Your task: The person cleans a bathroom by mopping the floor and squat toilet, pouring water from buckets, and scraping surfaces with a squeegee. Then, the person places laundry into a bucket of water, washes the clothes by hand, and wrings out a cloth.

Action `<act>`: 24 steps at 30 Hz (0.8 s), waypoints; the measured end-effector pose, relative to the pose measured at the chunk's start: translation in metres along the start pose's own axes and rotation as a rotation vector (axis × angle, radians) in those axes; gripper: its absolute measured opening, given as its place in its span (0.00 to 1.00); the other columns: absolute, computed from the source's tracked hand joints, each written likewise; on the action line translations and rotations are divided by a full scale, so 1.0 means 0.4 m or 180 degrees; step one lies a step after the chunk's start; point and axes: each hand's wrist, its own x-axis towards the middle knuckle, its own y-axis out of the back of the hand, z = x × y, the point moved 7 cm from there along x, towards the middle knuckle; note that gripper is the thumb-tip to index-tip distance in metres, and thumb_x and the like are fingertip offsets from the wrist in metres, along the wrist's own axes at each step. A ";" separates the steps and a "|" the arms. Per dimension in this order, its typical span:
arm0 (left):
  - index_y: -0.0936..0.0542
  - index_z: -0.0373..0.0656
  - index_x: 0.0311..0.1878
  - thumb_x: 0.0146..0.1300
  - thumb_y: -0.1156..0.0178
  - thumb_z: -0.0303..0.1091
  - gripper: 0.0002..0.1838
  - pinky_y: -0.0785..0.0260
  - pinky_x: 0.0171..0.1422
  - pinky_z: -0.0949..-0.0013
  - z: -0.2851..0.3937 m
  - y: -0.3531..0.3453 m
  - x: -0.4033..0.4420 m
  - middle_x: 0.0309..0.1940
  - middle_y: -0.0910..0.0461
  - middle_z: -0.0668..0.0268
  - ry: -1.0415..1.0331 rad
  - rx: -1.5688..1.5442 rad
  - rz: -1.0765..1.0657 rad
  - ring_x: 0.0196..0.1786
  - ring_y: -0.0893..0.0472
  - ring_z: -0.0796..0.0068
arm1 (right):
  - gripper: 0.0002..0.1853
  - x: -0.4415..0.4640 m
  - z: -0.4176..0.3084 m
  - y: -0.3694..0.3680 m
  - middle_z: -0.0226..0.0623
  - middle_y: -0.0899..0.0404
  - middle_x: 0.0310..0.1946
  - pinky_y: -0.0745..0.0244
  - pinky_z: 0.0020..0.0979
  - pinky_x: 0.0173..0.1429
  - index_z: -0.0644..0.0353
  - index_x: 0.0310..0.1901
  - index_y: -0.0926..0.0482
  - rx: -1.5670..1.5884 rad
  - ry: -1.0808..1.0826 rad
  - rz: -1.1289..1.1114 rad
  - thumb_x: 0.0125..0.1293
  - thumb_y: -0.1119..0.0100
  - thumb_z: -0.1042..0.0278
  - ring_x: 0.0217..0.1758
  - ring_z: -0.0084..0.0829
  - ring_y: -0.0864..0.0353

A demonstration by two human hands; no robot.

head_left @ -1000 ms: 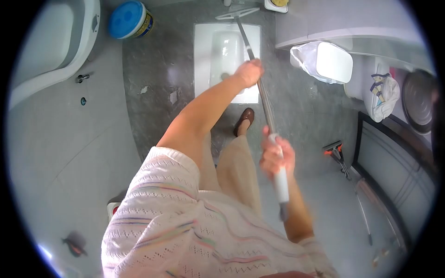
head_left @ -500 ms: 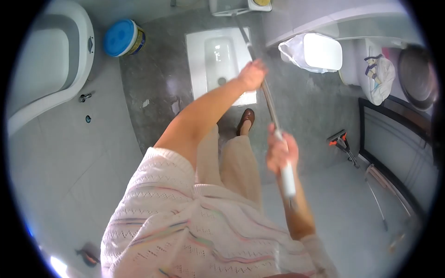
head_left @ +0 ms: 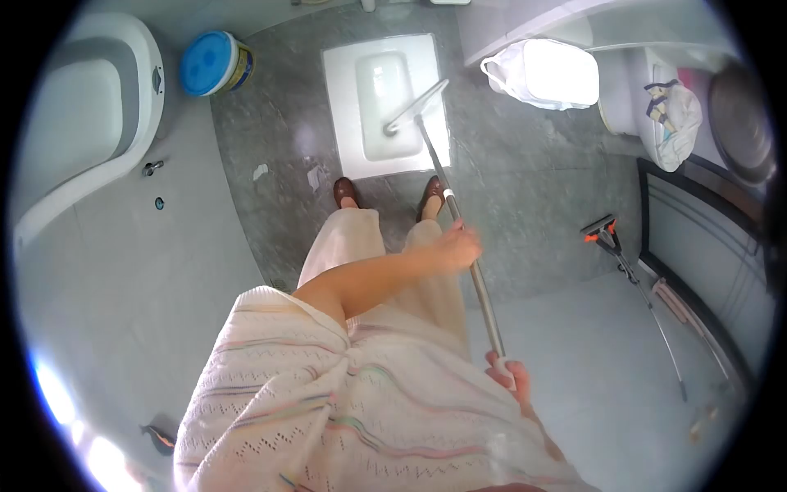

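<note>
A long-handled squeegee [head_left: 484, 305] slants across the view, its thin pale head [head_left: 416, 108] over the right part of the white squat toilet [head_left: 344, 156]. Whether that head touches the toilet I cannot tell. My left hand [head_left: 457, 248] is closed round the metal pole, below a white collar on it. Lower down, near my body, my right hand [head_left: 510, 375] is wrapped about the white grip at the pole's end. Part of the grip is hidden by the fingers.
A blue-lidded bucket [head_left: 205, 64] stands by the left wall near a tub [head_left: 147, 98]. On the right are a lined white bin [head_left: 557, 74], a mop with orange clips [head_left: 602, 234] and a black-framed panel [head_left: 643, 213]. Small pale scraps [head_left: 260, 172] lie on the grey floor.
Both hands have drawn back toward my body with the squeegee. Its head has moved from the far wall to over the toilet. Both my shoes now show at the toilet's near edge.
</note>
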 end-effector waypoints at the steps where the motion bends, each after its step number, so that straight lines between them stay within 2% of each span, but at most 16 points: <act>1: 0.24 0.50 0.23 0.43 0.45 0.29 0.03 0.43 0.57 0.56 0.022 0.000 -0.001 0.28 0.27 0.70 0.0015 -0.0075 0.0060 0.41 0.29 0.72 | 0.13 -0.032 -0.014 0.014 0.29 0.38 0.19 0.40 0.21 0.11 0.60 0.47 0.34 -0.0102 0.0039 0.0206 0.61 0.57 0.66 0.08 0.17 0.43; 4: 0.24 0.51 0.26 0.43 0.45 0.28 0.06 0.44 0.57 0.57 0.047 -0.046 0.024 0.28 0.27 0.71 0.0479 0.0323 -0.0529 0.42 0.29 0.72 | 0.14 -0.101 -0.083 -0.034 0.30 0.38 0.18 0.42 0.21 0.09 0.61 0.47 0.34 -0.0631 -0.0242 0.0685 0.61 0.56 0.67 0.07 0.16 0.46; 7: 0.24 0.52 0.31 0.42 0.45 0.27 0.10 0.44 0.57 0.57 0.020 0.051 -0.002 0.30 0.27 0.70 0.1079 -0.0034 -0.0023 0.44 0.28 0.71 | 0.13 -0.096 -0.207 -0.065 0.29 0.39 0.18 0.42 0.21 0.09 0.61 0.46 0.34 -0.1968 -0.0571 0.1103 0.61 0.56 0.67 0.07 0.17 0.45; 10: 0.23 0.51 0.34 0.41 0.44 0.26 0.13 0.44 0.57 0.56 -0.067 0.075 -0.109 0.34 0.25 0.68 0.1771 0.0080 0.0676 0.46 0.28 0.70 | 0.12 0.006 -0.212 -0.170 0.29 0.39 0.17 0.45 0.22 0.09 0.60 0.46 0.34 -0.2257 -0.1538 0.1004 0.62 0.56 0.65 0.07 0.18 0.44; 11: 0.23 0.50 0.35 0.41 0.44 0.26 0.14 0.44 0.57 0.57 -0.113 0.052 -0.165 0.35 0.25 0.68 0.2070 0.0180 0.0825 0.45 0.28 0.69 | 0.12 0.059 -0.215 -0.164 0.28 0.39 0.17 0.45 0.22 0.09 0.59 0.46 0.34 -0.2490 -0.1857 0.0978 0.63 0.56 0.64 0.07 0.18 0.43; 13: 0.22 0.48 0.36 0.42 0.44 0.26 0.14 0.40 0.55 0.60 -0.200 0.060 -0.321 0.36 0.25 0.66 0.2649 -0.0174 0.1397 0.43 0.27 0.64 | 0.12 0.209 -0.171 -0.134 0.27 0.39 0.17 0.47 0.21 0.08 0.57 0.45 0.33 -0.2233 -0.2567 0.0941 0.64 0.57 0.62 0.08 0.18 0.43; 14: 0.22 0.48 0.35 0.42 0.43 0.27 0.13 0.39 0.54 0.59 -0.253 0.040 -0.402 0.36 0.25 0.66 0.3089 -0.0247 0.1539 0.45 0.27 0.65 | 0.11 0.290 -0.123 -0.165 0.25 0.40 0.16 0.47 0.22 0.09 0.57 0.44 0.34 -0.3080 -0.2503 0.1042 0.65 0.59 0.62 0.09 0.17 0.43; 15: 0.21 0.48 0.34 0.41 0.42 0.28 0.12 0.38 0.54 0.59 -0.300 0.017 -0.482 0.36 0.25 0.65 0.3534 -0.0316 0.1683 0.47 0.28 0.66 | 0.10 0.364 -0.070 -0.170 0.23 0.40 0.16 0.48 0.20 0.10 0.57 0.43 0.34 -0.3476 -0.2518 0.0960 0.64 0.57 0.63 0.09 0.15 0.44; 17: 0.21 0.47 0.34 0.42 0.42 0.29 0.12 0.35 0.51 0.61 -0.335 0.010 -0.614 0.37 0.25 0.63 0.3866 -0.0142 0.2079 0.47 0.27 0.64 | 0.14 0.501 0.024 -0.123 0.23 0.41 0.16 0.48 0.20 0.10 0.59 0.49 0.36 -0.3424 -0.2795 0.0797 0.64 0.57 0.63 0.10 0.14 0.45; 19: 0.21 0.46 0.32 0.42 0.41 0.29 0.10 0.33 0.49 0.62 -0.379 -0.026 -0.635 0.36 0.26 0.61 0.4082 -0.0310 0.1805 0.45 0.27 0.61 | 0.12 0.514 0.047 -0.147 0.22 0.40 0.17 0.49 0.19 0.11 0.58 0.45 0.35 -0.3498 -0.2705 0.0887 0.63 0.55 0.64 0.11 0.13 0.44; 20: 0.21 0.46 0.31 0.43 0.41 0.29 0.08 0.32 0.48 0.62 -0.382 -0.042 -0.627 0.36 0.26 0.60 0.4163 -0.0426 0.1684 0.45 0.27 0.60 | 0.11 0.516 0.048 -0.159 0.21 0.40 0.17 0.50 0.18 0.11 0.58 0.43 0.34 -0.3549 -0.2633 0.0949 0.62 0.54 0.64 0.11 0.12 0.44; 22: 0.21 0.48 0.31 0.44 0.41 0.32 0.08 0.32 0.48 0.63 -0.361 -0.064 -0.501 0.35 0.26 0.61 0.3852 -0.0869 0.1606 0.45 0.27 0.60 | 0.13 0.443 -0.053 -0.169 0.23 0.39 0.17 0.48 0.19 0.09 0.59 0.47 0.35 -0.3429 -0.2512 0.1065 0.62 0.55 0.65 0.10 0.13 0.44; 24: 0.21 0.52 0.31 0.48 0.45 0.36 0.07 0.33 0.44 0.61 -0.286 -0.033 -0.325 0.36 0.25 0.65 0.3552 -0.0500 0.1097 0.44 0.27 0.64 | 0.16 0.293 -0.168 -0.202 0.26 0.39 0.16 0.45 0.23 0.09 0.58 0.52 0.36 -0.3140 -0.2149 0.1402 0.64 0.60 0.64 0.08 0.18 0.44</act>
